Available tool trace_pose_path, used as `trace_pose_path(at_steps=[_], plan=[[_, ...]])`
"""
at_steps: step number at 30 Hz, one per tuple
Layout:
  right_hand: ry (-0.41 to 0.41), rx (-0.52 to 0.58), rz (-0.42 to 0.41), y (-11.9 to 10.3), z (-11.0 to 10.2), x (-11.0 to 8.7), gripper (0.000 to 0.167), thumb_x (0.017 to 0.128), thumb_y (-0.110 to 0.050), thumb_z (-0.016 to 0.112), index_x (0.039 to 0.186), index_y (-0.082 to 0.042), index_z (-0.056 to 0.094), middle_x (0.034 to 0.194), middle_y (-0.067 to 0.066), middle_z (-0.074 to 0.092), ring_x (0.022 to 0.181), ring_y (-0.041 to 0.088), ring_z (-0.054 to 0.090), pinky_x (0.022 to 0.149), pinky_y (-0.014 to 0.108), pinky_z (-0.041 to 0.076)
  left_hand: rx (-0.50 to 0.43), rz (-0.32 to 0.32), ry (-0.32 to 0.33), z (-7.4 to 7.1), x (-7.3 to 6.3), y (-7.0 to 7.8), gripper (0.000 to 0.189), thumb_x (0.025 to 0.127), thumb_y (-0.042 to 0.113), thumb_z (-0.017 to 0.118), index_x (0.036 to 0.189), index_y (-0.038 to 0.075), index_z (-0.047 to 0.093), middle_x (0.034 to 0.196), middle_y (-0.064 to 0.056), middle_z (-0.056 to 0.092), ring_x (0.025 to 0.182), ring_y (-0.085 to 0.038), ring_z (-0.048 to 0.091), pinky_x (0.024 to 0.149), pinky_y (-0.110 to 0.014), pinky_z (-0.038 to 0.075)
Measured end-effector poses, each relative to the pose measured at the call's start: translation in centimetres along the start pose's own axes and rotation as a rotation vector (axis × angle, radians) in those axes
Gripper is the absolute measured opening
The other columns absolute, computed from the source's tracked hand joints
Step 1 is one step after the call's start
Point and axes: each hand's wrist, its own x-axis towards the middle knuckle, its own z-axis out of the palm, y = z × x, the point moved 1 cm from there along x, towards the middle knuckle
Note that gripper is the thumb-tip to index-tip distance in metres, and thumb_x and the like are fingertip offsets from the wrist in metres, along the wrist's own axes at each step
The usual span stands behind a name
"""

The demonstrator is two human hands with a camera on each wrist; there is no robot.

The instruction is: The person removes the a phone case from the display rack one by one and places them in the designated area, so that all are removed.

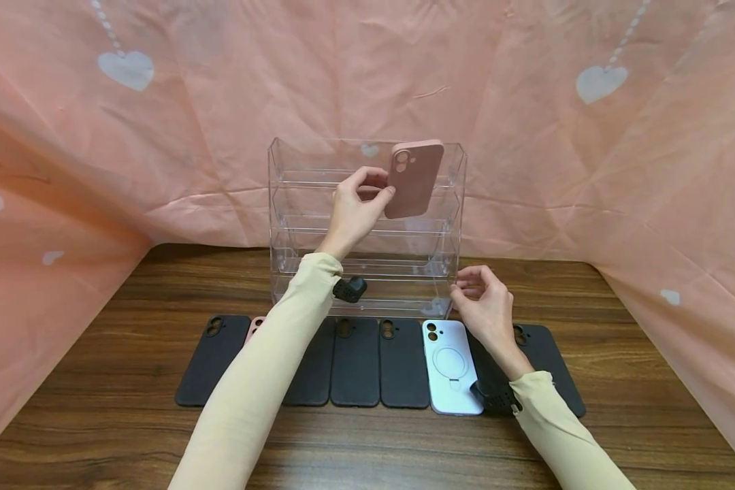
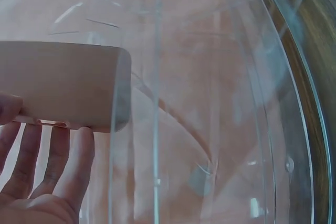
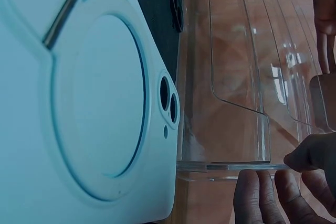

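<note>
My left hand (image 1: 356,207) pinches a pink phone case (image 1: 415,180) by its left edge, thumb in front and fingers behind. The case stands upright, tilted a little, in front of the upper right tiers of a clear acrylic display rack (image 1: 309,286). In the left wrist view the pink case (image 2: 63,77) has its lower end at a clear panel. Low at the rack's right side, my right hand (image 1: 486,303) grips its side wall. The right wrist view shows the thumb and fingers (image 3: 286,198) on either side of that wall's edge.
A row of phone cases lies before the rack: several black ones (image 1: 404,367), a white one with a ring (image 1: 456,367), and a pink one (image 1: 256,323) mostly under my left sleeve. Pink cloth with hearts (image 1: 220,102) hangs behind and beside the wooden table (image 1: 367,449).
</note>
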Motion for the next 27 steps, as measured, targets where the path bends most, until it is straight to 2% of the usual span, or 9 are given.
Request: trace_pose_path(at_steps=[2, 7, 13, 16, 22, 27], plan=[[0.002, -0.004, 0.0, 0.0, 0.0, 0.0, 0.022, 0.091, -0.004, 0.069, 0.112, -0.003, 0.065, 0.102, 0.018, 0.072, 0.092, 0.034, 0.074, 0.06, 0.007, 0.051, -0.023, -0.008, 0.0, -0.3, -0.2, 0.3, 0.019, 0.091, 0.009, 0.072, 0.11, 0.006, 0.072, 0.108, -0.013, 0.075, 0.097, -0.024, 0.075, 0.08, -0.027, 0.06], [0.006, -0.008, -0.001, 0.0, 0.1, 0.0, 0.022, 0.091, -0.005, 0.069, 0.112, -0.003, 0.065, 0.102, 0.017, 0.073, 0.091, 0.034, 0.075, 0.06, 0.007, 0.05, -0.075, -0.025, 0.021, -0.9, -0.8, 1.0, 0.018, 0.088, 0.006, 0.072, 0.106, 0.003, 0.071, 0.105, -0.014, 0.074, 0.094, -0.023, 0.075, 0.077, -0.026, 0.061], [0.004, 0.002, 0.003, 0.1, 0.3, 0.0, 0.021, 0.091, -0.005, 0.069, 0.111, -0.003, 0.065, 0.101, 0.017, 0.073, 0.092, 0.034, 0.075, 0.061, 0.007, 0.051, -0.117, 0.017, 0.07, -1.9, -1.2, 1.6, 0.02, 0.089, 0.006, 0.073, 0.108, -0.001, 0.071, 0.099, -0.012, 0.071, 0.084, -0.013, 0.069, 0.076, -0.024, 0.059], [0.004, 0.002, 0.002, 0.1, 0.3, 0.0, 0.021, 0.09, -0.005, 0.069, 0.111, -0.004, 0.065, 0.101, 0.017, 0.073, 0.091, 0.033, 0.074, 0.061, 0.007, 0.051, -0.1, 0.028, 0.059, -2.4, -1.5, 1.9, 0.021, 0.091, 0.007, 0.073, 0.11, 0.0, 0.073, 0.098, -0.011, 0.071, 0.085, -0.012, 0.069, 0.08, -0.024, 0.058], [0.018, -0.01, -0.017, 0.0, 0.4, 0.1, 0.021, 0.09, -0.005, 0.07, 0.11, -0.004, 0.066, 0.1, 0.016, 0.074, 0.089, 0.031, 0.074, 0.066, 0.004, 0.048, -0.029, 0.012, -0.014, -3.6, -2.7, 2.4, 0.02, 0.092, 0.014, 0.074, 0.11, 0.006, 0.076, 0.101, -0.011, 0.073, 0.09, -0.019, 0.073, 0.086, -0.028, 0.06], [0.015, -0.011, -0.015, 0.0, 0.4, 0.1, 0.021, 0.09, -0.005, 0.069, 0.111, -0.004, 0.066, 0.1, 0.016, 0.074, 0.09, 0.03, 0.074, 0.067, 0.004, 0.047, 0.0, 0.008, -0.019, -4.4, -3.8, 2.6, 0.02, 0.092, 0.011, 0.073, 0.111, 0.004, 0.074, 0.102, -0.014, 0.073, 0.091, -0.019, 0.072, 0.084, -0.029, 0.061]])
